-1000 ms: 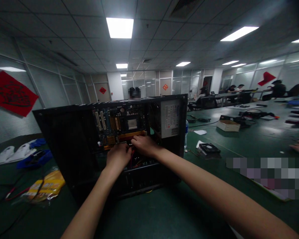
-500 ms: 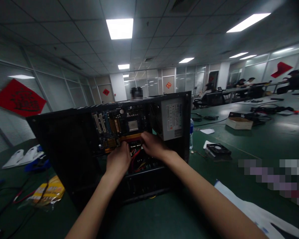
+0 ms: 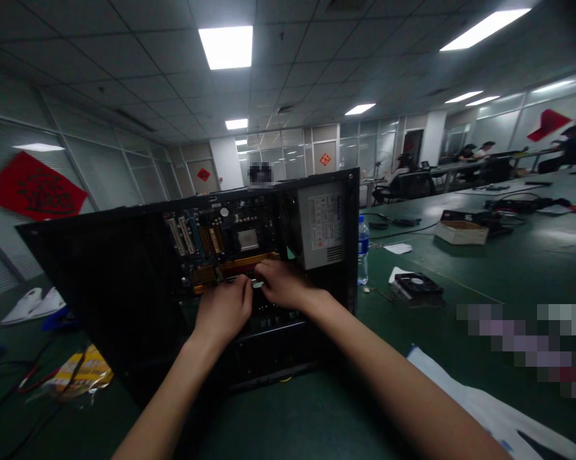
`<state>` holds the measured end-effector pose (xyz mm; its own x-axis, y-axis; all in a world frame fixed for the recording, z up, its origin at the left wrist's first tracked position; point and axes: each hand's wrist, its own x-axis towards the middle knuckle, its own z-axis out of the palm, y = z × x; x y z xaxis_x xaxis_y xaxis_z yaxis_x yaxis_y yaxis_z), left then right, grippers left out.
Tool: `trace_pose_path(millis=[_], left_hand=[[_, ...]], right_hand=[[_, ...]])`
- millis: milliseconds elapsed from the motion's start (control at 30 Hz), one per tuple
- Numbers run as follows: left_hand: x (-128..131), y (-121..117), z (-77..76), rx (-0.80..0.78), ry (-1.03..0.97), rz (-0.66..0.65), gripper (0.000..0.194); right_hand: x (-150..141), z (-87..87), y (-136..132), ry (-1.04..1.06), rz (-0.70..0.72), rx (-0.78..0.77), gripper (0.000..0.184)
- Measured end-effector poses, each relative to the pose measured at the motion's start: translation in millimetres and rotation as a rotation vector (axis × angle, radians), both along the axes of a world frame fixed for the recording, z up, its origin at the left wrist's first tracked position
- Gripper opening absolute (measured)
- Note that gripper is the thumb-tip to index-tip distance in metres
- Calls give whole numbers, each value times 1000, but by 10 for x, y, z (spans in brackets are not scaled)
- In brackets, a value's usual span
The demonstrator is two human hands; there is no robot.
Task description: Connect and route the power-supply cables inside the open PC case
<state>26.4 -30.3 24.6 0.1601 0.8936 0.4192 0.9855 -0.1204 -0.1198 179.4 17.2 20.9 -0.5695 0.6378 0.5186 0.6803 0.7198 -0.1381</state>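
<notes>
A black computer case [image 3: 91, 287] stands open in front of me, its inside facing me. Within it sit a motherboard [image 3: 229, 217], with a silvery square processor area [image 3: 248, 239], and a grey power supply [image 3: 323, 223] at upper right. My left hand [image 3: 224, 308] is closed at the lower edge of the motherboard, just under the orange and yellow memory slots [image 3: 249, 259]. Close beside it, my right hand [image 3: 282, 285] is bent with fingers pinched together at the same edge. Whatever their fingertips hold is hidden or too small to make out.
Right of the case stands a water bottle [image 3: 363, 252]. Farther right lie a black cooling fan [image 3: 418, 287], an open box [image 3: 461, 231] and cables. A yellow packet [image 3: 84, 372] and white gloves [image 3: 29, 305] lie at left. White cloth [image 3: 479, 409] covers the table's near right. People sit farther back.
The case has shifted slightly left in view. Both hands have moved a little left with it, and the red and coloured wires between them no longer show.
</notes>
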Motion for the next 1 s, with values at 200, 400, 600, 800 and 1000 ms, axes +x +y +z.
trace_pose_path(millis=[200, 400, 600, 800, 1000], left_hand=[[-22, 14, 0, 3, -65, -24, 37], [-70, 49, -28, -13, -156, -96, 42], [-145, 97, -6, -100, -396, -289, 46], [-261, 24, 126, -152, -239, -563, 37], [-388, -55, 207, -42, -28, -624, 40]], right_hand=[[26, -86, -7, -364, -81, -293, 26], [25, -96, -37, -355, -73, -261, 37], [-49, -6, -17, 66, -37, -87, 32], [-44, 43, -1, 515, 145, -47, 27], [-15, 61, -29, 686, 245, -1, 23]])
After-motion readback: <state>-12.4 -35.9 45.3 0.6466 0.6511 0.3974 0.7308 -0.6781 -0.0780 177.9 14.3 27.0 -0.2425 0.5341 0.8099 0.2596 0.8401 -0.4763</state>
